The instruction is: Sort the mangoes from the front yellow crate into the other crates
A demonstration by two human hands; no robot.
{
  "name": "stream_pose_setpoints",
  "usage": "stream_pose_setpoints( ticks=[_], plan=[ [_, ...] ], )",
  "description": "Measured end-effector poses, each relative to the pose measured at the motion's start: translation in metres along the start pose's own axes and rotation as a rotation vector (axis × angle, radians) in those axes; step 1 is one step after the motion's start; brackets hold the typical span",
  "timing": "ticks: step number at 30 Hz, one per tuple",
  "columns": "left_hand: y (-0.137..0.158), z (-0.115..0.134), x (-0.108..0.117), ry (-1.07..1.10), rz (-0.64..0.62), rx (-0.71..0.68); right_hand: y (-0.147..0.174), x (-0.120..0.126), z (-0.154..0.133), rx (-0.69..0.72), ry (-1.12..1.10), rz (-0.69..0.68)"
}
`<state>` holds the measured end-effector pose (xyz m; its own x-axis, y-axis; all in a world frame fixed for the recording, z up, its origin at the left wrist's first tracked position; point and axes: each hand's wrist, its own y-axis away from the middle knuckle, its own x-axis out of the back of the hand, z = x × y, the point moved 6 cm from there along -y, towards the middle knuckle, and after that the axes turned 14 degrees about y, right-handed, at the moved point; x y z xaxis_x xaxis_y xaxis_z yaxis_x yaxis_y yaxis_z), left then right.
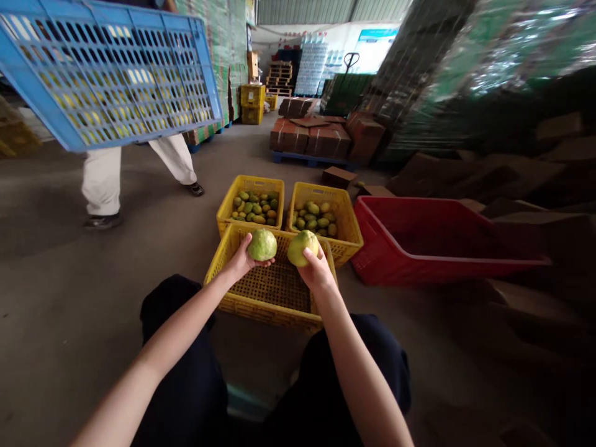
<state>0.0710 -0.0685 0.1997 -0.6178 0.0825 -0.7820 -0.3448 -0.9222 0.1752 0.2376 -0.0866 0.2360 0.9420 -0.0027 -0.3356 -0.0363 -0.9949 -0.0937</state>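
My left hand is closed around a round green fruit with a slightly bumpy skin. A yellow-green fruit of similar size sits in my right hand, with the thumb across its front. I cannot tell the kind of either fruit for sure. Both are held side by side, a little apart, above a yellow plastic crate with a grid bottom. Behind it stand a yellow crate of green and orange-tinged fruit on the left and another yellow crate of greenish fruit on the right.
A large red tub stands to the right beside loose cardboard. At the left, a person in white trousers carries a blue crate of yellow-green fruit. Farther back are strapped brown cartons on a blue pallet and wrapped stacks.
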Motion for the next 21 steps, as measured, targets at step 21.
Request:
stream_pose_setpoints(
  ticks=[21],
  plan=[
    [0.006, -0.004, -0.008, 0.653, 0.058, -0.082, 0.015, -0.015, 0.051, -0.383, -0.464, -0.064]
  ],
)
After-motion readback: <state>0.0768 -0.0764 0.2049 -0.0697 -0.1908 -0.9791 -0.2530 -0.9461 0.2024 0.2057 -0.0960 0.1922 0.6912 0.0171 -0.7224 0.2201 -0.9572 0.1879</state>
